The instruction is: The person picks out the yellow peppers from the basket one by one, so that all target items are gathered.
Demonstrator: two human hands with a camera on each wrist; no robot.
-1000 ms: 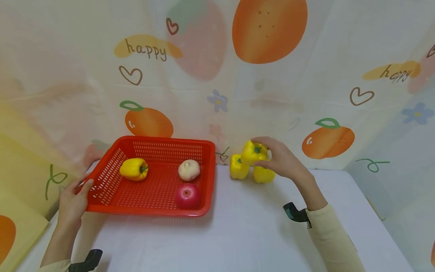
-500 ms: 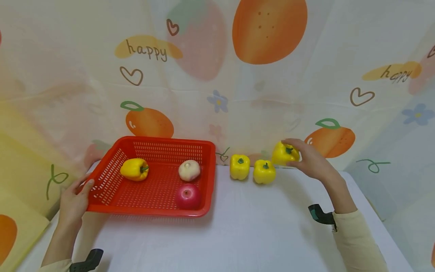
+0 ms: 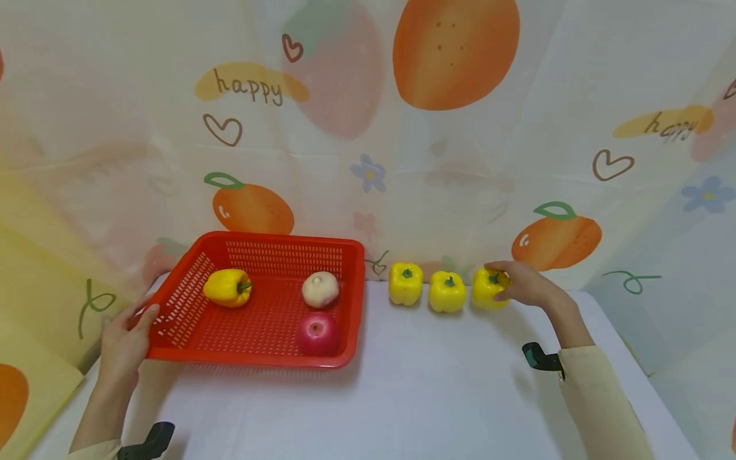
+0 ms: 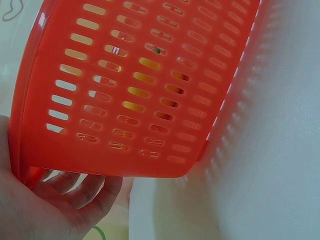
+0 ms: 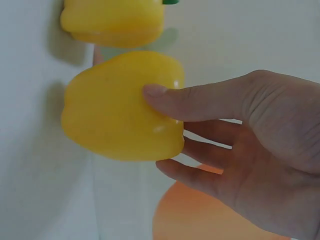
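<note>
My right hand [image 3: 526, 285] holds a yellow bell pepper [image 5: 122, 107] between thumb and fingers, its base close over the white table at the right end of a row. Two more yellow bell peppers, a middle one [image 3: 447, 292] and a left one [image 3: 406, 283], stand upright beside it, stems up. At the left, my left hand [image 3: 124, 338] grips the rim of a red plastic basket [image 3: 253, 359], thumb on the near side and fingers curled beneath in the left wrist view. Inside lie a yellow bell pepper [image 3: 227, 287] on its side, a white garlic bulb [image 3: 320, 289] and a reddish-pink round fruit [image 3: 318, 333].
The white table [image 3: 414, 396] runs back to a fruit-printed cloth wall [image 3: 437, 191] just behind the peppers. More cloth hangs on both sides. The basket takes up the table's left half.
My right hand has carried the yellow bell pepper rightward from above the other two, then lowered it to the row's right end. The left hand and the basket have stayed in place.
</note>
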